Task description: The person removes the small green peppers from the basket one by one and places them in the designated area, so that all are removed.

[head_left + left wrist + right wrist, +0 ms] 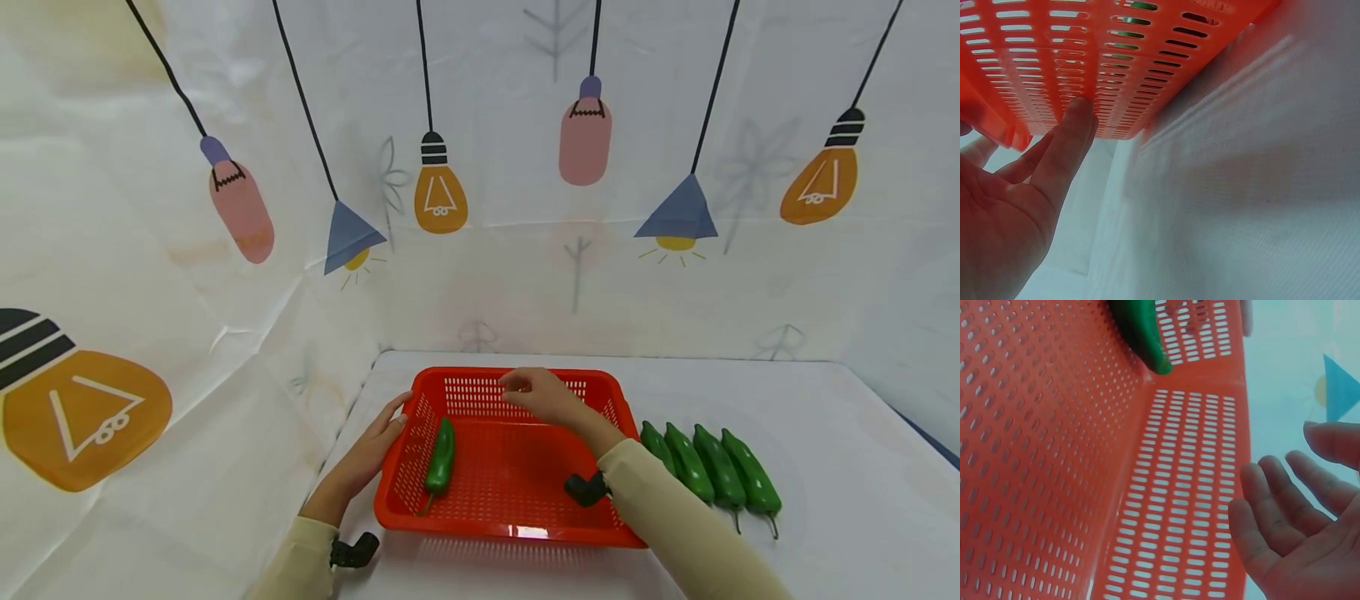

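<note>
A red plastic basket point(510, 533) with slotted walls sits on the white table. Inside, near its left wall, lies one green chili pepper point(441, 458), also seen as a green pepper tip point(1141, 334) in the right wrist view. My left hand point(369, 454) rests against the basket's left side, fingers fairly straight, with a fingertip touching the slotted outer wall in the left wrist view. Over the far part of the basket hovers my right hand point(547, 396). Its fingers point(1282, 497) are loosely bent and hold nothing.
Several green chili peppers point(723, 471) lie side by side on the table, just right of the basket and partly behind the right sleeve point(675, 517). White sheeting point(510, 283) printed with hanging lamps rises behind and to the left of the table point(840, 467).
</note>
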{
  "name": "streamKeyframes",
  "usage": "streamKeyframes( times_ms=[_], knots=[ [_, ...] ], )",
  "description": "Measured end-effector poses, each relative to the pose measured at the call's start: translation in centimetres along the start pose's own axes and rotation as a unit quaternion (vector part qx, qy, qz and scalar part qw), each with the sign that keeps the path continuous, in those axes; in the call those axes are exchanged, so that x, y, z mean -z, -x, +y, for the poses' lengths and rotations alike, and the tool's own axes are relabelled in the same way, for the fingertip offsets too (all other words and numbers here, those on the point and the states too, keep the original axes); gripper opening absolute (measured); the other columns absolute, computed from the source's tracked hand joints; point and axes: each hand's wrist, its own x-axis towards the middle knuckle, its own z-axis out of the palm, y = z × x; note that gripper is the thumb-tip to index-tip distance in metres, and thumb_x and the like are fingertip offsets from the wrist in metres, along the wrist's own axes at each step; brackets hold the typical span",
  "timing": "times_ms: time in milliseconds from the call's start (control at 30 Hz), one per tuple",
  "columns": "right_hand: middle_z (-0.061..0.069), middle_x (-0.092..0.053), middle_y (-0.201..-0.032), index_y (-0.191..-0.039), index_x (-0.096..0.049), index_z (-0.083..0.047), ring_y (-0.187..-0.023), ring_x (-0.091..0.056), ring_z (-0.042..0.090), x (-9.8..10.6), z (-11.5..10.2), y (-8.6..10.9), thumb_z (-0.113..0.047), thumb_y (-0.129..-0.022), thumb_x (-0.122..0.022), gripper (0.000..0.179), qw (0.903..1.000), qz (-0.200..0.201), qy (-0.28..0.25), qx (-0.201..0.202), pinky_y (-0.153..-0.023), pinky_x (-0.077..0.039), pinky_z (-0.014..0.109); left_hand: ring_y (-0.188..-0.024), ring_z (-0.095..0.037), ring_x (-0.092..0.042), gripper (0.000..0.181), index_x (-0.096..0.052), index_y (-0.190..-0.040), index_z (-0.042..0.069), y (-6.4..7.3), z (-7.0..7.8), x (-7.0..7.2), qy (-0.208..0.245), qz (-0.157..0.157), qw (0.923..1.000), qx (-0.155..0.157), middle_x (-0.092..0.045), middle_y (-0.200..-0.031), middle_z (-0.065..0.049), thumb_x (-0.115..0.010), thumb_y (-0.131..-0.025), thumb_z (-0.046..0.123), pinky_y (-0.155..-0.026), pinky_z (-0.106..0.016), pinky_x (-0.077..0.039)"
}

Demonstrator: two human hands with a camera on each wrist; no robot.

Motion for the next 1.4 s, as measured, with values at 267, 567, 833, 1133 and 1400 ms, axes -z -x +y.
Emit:
streamKeyframes(
  times_ms=[267,567,833,1133,1400],
  knots=[
    [0.011,-0.066,-0.122,-0.130,-0.064,0.001,-0.115,-0.060,0.031,-0.5,0.1,-0.3,-0.017,-0.101,-0.063,0.034,0.9999,-0.008,-0.001,-0.013,-0.095,-0.050,0.049,-0.113,-0.029,-0.062,0.054,-0.020,-0.162,0.020,0.0,0.0,0.0,0.008,-0.007,0.9999,-0.007,-0.051,-0.141,-0.026,-0.036,-0.112,0.035,-0.090,-0.034,-0.053],
    [0.007,-0.066,-0.118,-0.125,-0.068,-0.003,-0.112,-0.060,0.027,-1.4,-0.5,-0.8,-0.018,-0.100,-0.066,0.030,0.9995,-0.020,0.001,-0.027,-0.095,-0.050,0.048,-0.121,-0.031,-0.058,0.054,-0.021,-0.162,0.022,0.1,-0.1,-0.1,0.006,-0.001,1.0000,-0.004,-0.044,-0.150,-0.022,-0.036,-0.112,0.037,-0.096,-0.038,-0.051],
    [0.010,-0.066,-0.118,-0.127,-0.066,0.001,-0.109,-0.060,0.027,-2.5,-0.9,-1.4,-0.015,-0.099,-0.066,0.033,0.9988,-0.032,0.017,-0.031,-0.093,-0.051,0.046,-0.127,-0.032,-0.055,0.055,-0.021,-0.162,0.021,0.0,-0.2,-0.2,0.011,0.003,0.9999,-0.003,-0.038,-0.155,-0.020,-0.037,-0.112,0.036,-0.098,-0.039,-0.050],
    [0.009,-0.067,-0.119,-0.125,-0.068,0.001,-0.111,-0.061,0.028,-3.6,-0.6,-2.4,-0.014,-0.097,-0.068,0.032,0.9975,-0.042,0.011,-0.056,-0.094,-0.052,0.045,-0.126,-0.033,-0.055,0.055,-0.021,-0.162,0.020,-0.1,-0.3,-0.1,0.018,0.000,0.9998,-0.007,-0.038,-0.156,-0.020,-0.037,-0.112,0.034,-0.097,-0.037,-0.050],
    [0.012,-0.066,-0.119,-0.124,-0.067,0.004,-0.109,-0.062,0.029,-4.5,-0.7,-2.9,-0.013,-0.096,-0.068,0.032,0.9964,-0.061,0.002,-0.059,-0.091,-0.053,0.045,-0.126,-0.035,-0.055,0.056,-0.019,-0.162,0.019,-0.1,-0.1,-0.2,0.009,-0.005,0.9998,-0.014,-0.037,-0.155,-0.024,-0.037,-0.112,0.034,-0.098,-0.040,-0.050]
  ],
)
